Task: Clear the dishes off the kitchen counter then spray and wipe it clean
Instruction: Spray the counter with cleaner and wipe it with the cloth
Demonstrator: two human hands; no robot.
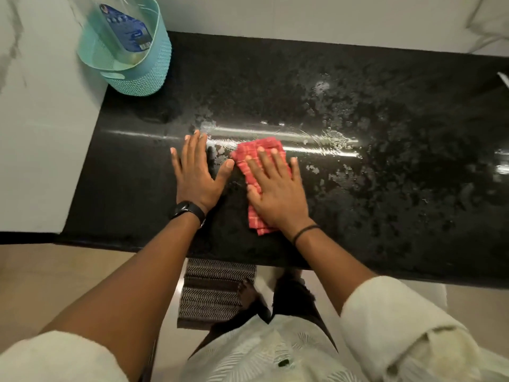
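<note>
The black speckled counter (358,216) is wet, with spray droplets and streaks across its middle and right. A folded red checked cloth (254,151) lies on it near the centre. My right hand (275,188) presses flat on top of the cloth, fingers spread. My left hand (194,172) rests flat on the bare counter just left of the cloth, fingers apart and holding nothing. No dishes are in view on the counter.
A teal basket (148,70) stands at the counter's back left corner with a clear spray bottle (124,28) inside. White marble walls border the left and back. A striped floor mat (214,290) lies below the front edge.
</note>
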